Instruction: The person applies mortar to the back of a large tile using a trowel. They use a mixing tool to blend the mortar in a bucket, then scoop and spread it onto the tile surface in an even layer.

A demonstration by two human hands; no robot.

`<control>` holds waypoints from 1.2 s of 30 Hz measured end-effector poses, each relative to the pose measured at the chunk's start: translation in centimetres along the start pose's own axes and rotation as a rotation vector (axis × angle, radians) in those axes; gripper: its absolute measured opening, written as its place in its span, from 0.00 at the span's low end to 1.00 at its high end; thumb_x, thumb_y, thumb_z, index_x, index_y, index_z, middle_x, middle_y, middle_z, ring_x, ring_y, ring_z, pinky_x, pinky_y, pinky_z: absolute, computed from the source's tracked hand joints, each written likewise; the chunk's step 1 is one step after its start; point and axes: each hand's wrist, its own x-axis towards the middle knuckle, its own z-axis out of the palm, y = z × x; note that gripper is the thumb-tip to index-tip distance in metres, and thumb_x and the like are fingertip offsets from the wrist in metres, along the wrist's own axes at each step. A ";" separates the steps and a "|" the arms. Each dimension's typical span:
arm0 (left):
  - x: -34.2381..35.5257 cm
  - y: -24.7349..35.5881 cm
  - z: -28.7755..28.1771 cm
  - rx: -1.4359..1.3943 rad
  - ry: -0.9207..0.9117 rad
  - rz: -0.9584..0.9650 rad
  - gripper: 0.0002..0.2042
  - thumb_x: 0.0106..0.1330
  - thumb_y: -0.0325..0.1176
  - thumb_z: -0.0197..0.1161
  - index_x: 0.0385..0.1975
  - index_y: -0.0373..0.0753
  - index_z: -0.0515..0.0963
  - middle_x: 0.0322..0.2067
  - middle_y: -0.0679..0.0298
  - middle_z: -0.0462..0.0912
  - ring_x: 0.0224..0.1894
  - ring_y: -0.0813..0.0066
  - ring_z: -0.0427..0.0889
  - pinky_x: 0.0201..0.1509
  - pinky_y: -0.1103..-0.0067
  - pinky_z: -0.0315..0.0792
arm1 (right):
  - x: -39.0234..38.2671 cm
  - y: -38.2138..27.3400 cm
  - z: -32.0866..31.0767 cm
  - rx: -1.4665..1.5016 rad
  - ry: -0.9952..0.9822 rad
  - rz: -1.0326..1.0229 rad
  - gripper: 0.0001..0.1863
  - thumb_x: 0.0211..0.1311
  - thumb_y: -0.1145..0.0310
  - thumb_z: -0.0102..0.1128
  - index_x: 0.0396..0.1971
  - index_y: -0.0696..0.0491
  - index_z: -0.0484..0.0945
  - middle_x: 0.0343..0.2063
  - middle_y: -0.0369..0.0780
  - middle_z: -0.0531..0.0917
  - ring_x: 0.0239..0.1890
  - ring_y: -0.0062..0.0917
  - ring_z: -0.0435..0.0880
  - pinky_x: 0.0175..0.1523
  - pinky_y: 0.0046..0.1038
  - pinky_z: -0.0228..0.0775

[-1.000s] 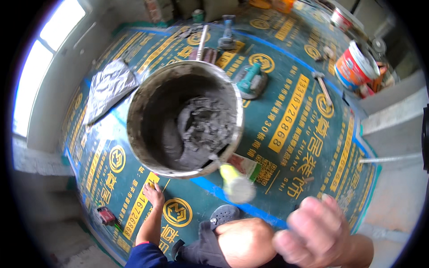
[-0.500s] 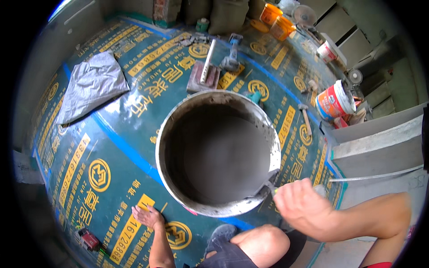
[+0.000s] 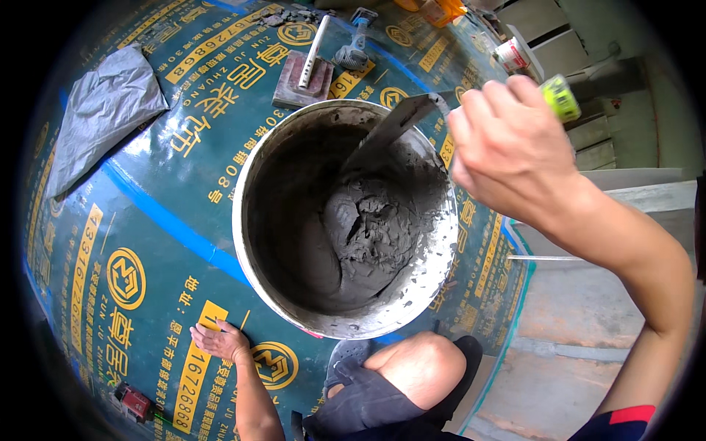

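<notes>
Grey mortar (image 3: 375,235) is seen heaped thick and torn in the round bucket (image 3: 432,272), which is stood on the green printed floor sheet (image 3: 165,257), right ahead of the bent knee (image 3: 426,371). Over the bucket's far right rim a long flat trowel blade (image 3: 390,132) is slanted, its lower end pointed down at the mortar; whether the mortar is touched by it is hard to tell in that shadow. And the trowel is gripped firmly by the right hand (image 3: 507,140), fingers curled around the handle, its yellow-green end (image 3: 561,98) left poking out beyond the fist. The left hand (image 3: 220,342) is laid on the sheet, left of the bucket, nothing pinched, fingers loosely spread across a yellow stripe. Farther out, the sheet is crossed by blue tape (image 3: 173,220). A silvery sack (image 3: 107,117) is spread at the far left; beyond the bucket, a reddish square board (image 3: 290,81) is topped by a white perforated strip (image 3: 315,51), with a grey-blue power tool (image 3: 353,55) set just beside.
</notes>
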 end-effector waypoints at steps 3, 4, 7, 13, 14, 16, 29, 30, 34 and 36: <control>-0.1 -0.2 0.4 0.001 0.022 0.009 0.29 0.66 0.45 0.51 0.61 0.34 0.56 0.62 0.50 0.58 0.64 0.52 0.57 0.67 0.63 0.51 | 0.0 -2.1 1.7 0.041 -0.205 -0.121 0.11 0.44 0.60 0.56 0.13 0.51 0.75 0.14 0.37 0.75 0.20 0.29 0.75 0.32 0.31 0.63; -0.2 -0.2 0.5 -0.002 0.047 0.006 0.28 0.66 0.45 0.51 0.61 0.34 0.57 0.61 0.50 0.59 0.63 0.52 0.58 0.67 0.63 0.52 | 0.0 -2.3 2.0 0.152 -0.247 -0.096 0.14 0.46 0.57 0.57 0.14 0.53 0.75 0.14 0.38 0.74 0.20 0.30 0.76 0.34 0.31 0.65; 0.0 -0.1 0.4 0.024 0.042 0.007 0.28 0.66 0.46 0.52 0.60 0.34 0.58 0.61 0.50 0.60 0.63 0.52 0.60 0.67 0.63 0.53 | 0.6 -2.9 1.7 0.284 -0.352 -0.060 0.18 0.49 0.54 0.58 0.15 0.55 0.75 0.15 0.40 0.75 0.21 0.32 0.77 0.35 0.32 0.67; 0.1 -0.6 0.4 -0.009 0.026 -0.018 0.29 0.66 0.45 0.51 0.61 0.34 0.57 0.63 0.51 0.58 0.65 0.54 0.57 0.68 0.63 0.51 | 1.5 -2.9 0.5 0.380 -0.494 0.049 0.20 0.49 0.52 0.60 0.15 0.57 0.76 0.16 0.43 0.77 0.22 0.35 0.80 0.32 0.35 0.71; 0.2 -0.8 0.5 -0.016 0.024 -0.027 0.29 0.66 0.45 0.51 0.61 0.34 0.57 0.63 0.51 0.58 0.65 0.54 0.57 0.68 0.63 0.51 | 1.1 -2.8 0.2 0.398 -0.540 0.088 0.20 0.48 0.52 0.60 0.15 0.57 0.76 0.16 0.43 0.78 0.23 0.36 0.80 0.31 0.35 0.72; 0.5 -0.5 0.5 -0.029 0.016 0.017 0.29 0.66 0.45 0.50 0.61 0.34 0.57 0.62 0.50 0.57 0.65 0.54 0.56 0.68 0.63 0.51 | 0.7 -1.5 -1.1 0.271 -0.476 0.082 0.20 0.52 0.52 0.57 0.15 0.55 0.77 0.15 0.41 0.79 0.20 0.33 0.80 0.32 0.34 0.72; -0.5 -2.5 2.0 0.123 0.114 0.054 0.26 0.68 0.49 0.45 0.59 0.36 0.62 0.60 0.54 0.63 0.62 0.55 0.62 0.64 0.65 0.58 | -21.3 -4.9 5.5 0.995 -0.186 1.109 0.27 0.58 0.46 0.57 0.21 0.59 0.71 0.16 0.45 0.70 0.21 0.29 0.71 0.28 0.33 0.65; -0.6 -1.9 2.1 0.096 0.133 0.057 0.26 0.69 0.49 0.45 0.59 0.36 0.62 0.59 0.54 0.64 0.62 0.54 0.62 0.64 0.64 0.58 | -23.8 -8.5 6.4 1.088 -0.203 1.191 0.27 0.61 0.46 0.54 0.21 0.59 0.72 0.15 0.42 0.70 0.20 0.24 0.70 0.27 0.30 0.64; -0.8 -1.7 3.1 0.091 0.236 0.225 0.27 0.68 0.49 0.46 0.58 0.33 0.63 0.57 0.49 0.67 0.59 0.53 0.65 0.61 0.62 0.62 | -30.2 -17.3 6.9 1.789 0.072 1.701 0.22 0.67 0.51 0.48 0.21 0.54 0.71 0.17 0.31 0.72 0.20 0.14 0.68 0.25 0.19 0.60; 0.5 -2.3 3.2 0.087 -0.010 0.249 0.26 0.68 0.47 0.46 0.54 0.29 0.67 0.55 0.48 0.70 0.59 0.54 0.67 0.61 0.64 0.62 | -30.1 -16.0 5.1 1.576 0.126 1.360 0.17 0.65 0.54 0.52 0.32 0.56 0.71 0.19 0.42 0.75 0.23 0.34 0.77 0.28 0.32 0.67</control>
